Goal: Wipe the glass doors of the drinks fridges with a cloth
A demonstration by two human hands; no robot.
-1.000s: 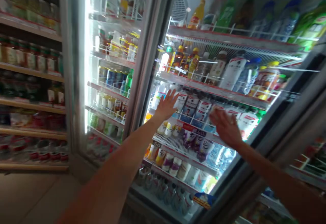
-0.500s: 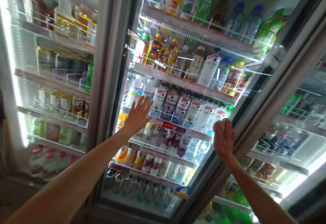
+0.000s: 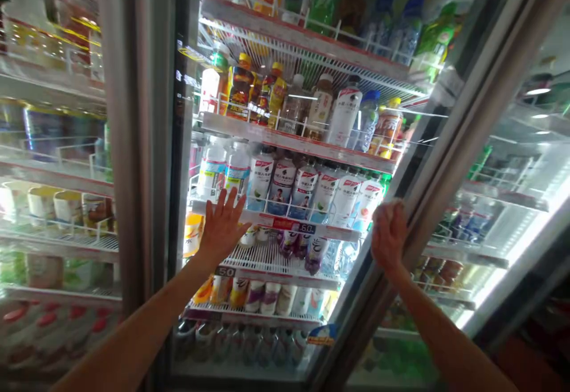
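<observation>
My left hand (image 3: 222, 225) is spread flat in front of the glass door of a drinks fridge, fingers pointing up, holding nothing. Behind it are clear bottles with blue and yellow labels (image 3: 214, 169) on the middle shelf. My right hand (image 3: 388, 240) is closed around a pale, crumpled cloth (image 3: 394, 206), only a small part of which shows. That hand is at the right side of the door, beside the metal door frame (image 3: 427, 202). White-labelled bottles (image 3: 307, 187) stand in a row between my hands, behind the glass.
Shelves of bottles rise above and below, with a green bottle (image 3: 325, 0) up top. A metal post (image 3: 129, 142) separates this door from another stocked fridge section on the left. More shelves show at right. A blue sticker (image 3: 323, 334) is low on the door.
The view has shifted, so the shelves appear further left. My left hand has moved down a little relative to the bottles. More of the pale cloth shows at the top of my right hand.
</observation>
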